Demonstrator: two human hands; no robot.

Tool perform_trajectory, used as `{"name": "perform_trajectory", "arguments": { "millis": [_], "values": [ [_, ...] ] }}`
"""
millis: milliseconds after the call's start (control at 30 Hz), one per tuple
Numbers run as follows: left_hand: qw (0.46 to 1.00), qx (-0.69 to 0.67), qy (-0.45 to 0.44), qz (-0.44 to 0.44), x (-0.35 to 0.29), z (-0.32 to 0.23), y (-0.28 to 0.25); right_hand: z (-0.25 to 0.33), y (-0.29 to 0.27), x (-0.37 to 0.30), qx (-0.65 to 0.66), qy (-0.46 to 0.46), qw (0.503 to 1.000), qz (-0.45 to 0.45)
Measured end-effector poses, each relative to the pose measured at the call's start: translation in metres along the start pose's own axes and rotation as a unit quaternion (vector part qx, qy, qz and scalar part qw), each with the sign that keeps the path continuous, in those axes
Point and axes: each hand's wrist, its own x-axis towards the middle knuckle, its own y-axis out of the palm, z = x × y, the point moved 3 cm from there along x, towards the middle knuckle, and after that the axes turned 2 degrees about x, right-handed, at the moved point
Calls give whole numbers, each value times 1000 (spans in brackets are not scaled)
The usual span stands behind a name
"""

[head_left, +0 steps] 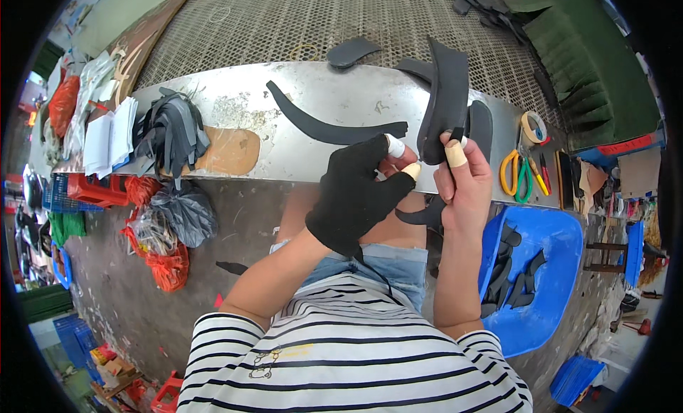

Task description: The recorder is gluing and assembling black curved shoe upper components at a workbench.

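A long dark grey shoe sole piece [448, 86] rises at a tilt over the bench edge, its rounded lower end at my fingers. My right hand [468, 178], with beige tape on a finger, is closed in a pinch on a black strip at that end. A loose part of the black strip [428, 215] hangs below, beside my palm. My left hand [359, 192], in a black fingerless glove with taped fingers, is closed close to the same end; what its fingertips hold is hidden. Beyond it lies a curved black strip [334, 132] on the metal bench [235, 93].
On the bench's left are a bundle of dark strips [171, 132] and a tan board [231, 151]. Scissors [523, 177] and a tape roll [532, 127] lie at right. A blue basin [548, 292] holds black pieces. A dark sole [352, 51] rests by the mesh [284, 29].
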Motion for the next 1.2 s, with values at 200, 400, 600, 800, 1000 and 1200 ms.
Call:
{"name": "perform_trajectory", "arguments": {
  "millis": [200, 400, 600, 800, 1000, 1200],
  "values": [
    [998, -55, -33, 4, 7, 12, 2, 3, 14, -8, -93, -91, 991, -8],
    [970, -185, -153, 27, 7, 16, 5, 4, 15, -9, -143, -152, 978, 9],
    [925, -344, -31, 159, -4, 9, -5, 5, 0, 2, -121, -103, 986, -53],
    [934, 302, 24, 192, -1, 27, -45, 9, -5, 5, -88, -16, 996, 19],
    [983, -164, -44, 68, 26, 16, -42, -1, 18, -13, -163, 59, 963, 207],
    [985, -171, -15, -12, 9, 7, -19, 8, -2, -6, -69, -11, 998, 5]
  ]
}}
